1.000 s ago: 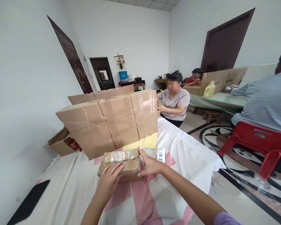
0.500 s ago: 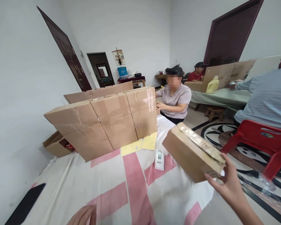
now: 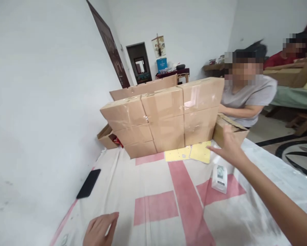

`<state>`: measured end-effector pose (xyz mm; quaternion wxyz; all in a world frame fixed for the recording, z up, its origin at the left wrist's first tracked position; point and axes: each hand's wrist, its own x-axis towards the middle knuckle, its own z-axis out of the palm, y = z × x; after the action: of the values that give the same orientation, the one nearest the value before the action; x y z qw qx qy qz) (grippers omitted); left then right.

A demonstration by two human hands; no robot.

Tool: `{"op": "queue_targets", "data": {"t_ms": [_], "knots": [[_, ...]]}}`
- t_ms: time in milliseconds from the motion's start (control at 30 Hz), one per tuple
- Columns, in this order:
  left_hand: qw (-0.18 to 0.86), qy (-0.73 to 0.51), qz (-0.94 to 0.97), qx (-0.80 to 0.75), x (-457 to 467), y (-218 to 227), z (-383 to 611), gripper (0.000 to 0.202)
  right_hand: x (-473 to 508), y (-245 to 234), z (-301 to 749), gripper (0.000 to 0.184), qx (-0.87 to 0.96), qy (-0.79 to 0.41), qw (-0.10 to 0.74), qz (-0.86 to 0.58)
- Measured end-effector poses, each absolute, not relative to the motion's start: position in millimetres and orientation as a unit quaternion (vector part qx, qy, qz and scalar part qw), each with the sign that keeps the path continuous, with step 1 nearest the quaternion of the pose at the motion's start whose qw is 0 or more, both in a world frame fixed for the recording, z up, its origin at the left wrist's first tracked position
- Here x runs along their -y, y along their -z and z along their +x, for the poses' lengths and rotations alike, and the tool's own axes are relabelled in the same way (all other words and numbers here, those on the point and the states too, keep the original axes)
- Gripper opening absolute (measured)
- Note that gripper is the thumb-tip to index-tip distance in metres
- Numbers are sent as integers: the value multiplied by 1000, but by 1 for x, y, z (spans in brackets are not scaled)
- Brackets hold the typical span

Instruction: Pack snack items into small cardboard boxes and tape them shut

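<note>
My right hand (image 3: 229, 145) is at the near face of a small brown cardboard box (image 3: 242, 135), thumb apart from the fingers; it does not grip the box, and I cannot tell whether it still touches it. That box stands on the table beside the right end of a wall of stacked, taped cardboard boxes (image 3: 166, 124). Over the near left of the cloth, my left hand (image 3: 101, 229) is loosely curved and holds nothing, with a gap by the thumb. Yellow sheets (image 3: 201, 152) lie at the foot of the wall, and a small white device (image 3: 219, 179) sits closer to me.
A white and pink cloth (image 3: 156, 208) covers the table. A black phone-like slab (image 3: 89, 183) lies at its left edge. Behind the stack are a cardboard panel (image 3: 143, 87) and an open carton (image 3: 105, 136). A co-worker (image 3: 256, 92) sits beyond the right end.
My right hand has carried the small box forward and left to the stack's end and loosened its grip. The view has turned right-to-left, and more of my left hand shows.
</note>
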<state>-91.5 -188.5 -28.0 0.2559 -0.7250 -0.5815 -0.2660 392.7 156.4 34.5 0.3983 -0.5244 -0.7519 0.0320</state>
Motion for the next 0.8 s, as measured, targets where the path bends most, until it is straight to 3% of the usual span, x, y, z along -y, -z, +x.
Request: {"op": "queue_targets", "data": {"t_ms": [100, 233, 367, 600, 800], "knots": [[208, 308, -636, 676, 207, 19, -141, 13, -101, -35, 274, 93, 840, -184, 356, -365], [90, 427, -400, 806, 177, 16, -202, 29, -67, -9, 103, 83, 884, -330, 245, -222], [7, 551, -303, 778, 77, 28, -266, 36, -103, 14, -66, 71, 813, -450, 283, -235], [-53, 600, -245, 759, -128, 75, -378, 54, -170, 63, -253, 78, 735, -436, 374, -360], [-55, 593, -225, 771, -206, 114, -426, 72, -200, 111, -271, 53, 722, -397, 418, -382]]}}
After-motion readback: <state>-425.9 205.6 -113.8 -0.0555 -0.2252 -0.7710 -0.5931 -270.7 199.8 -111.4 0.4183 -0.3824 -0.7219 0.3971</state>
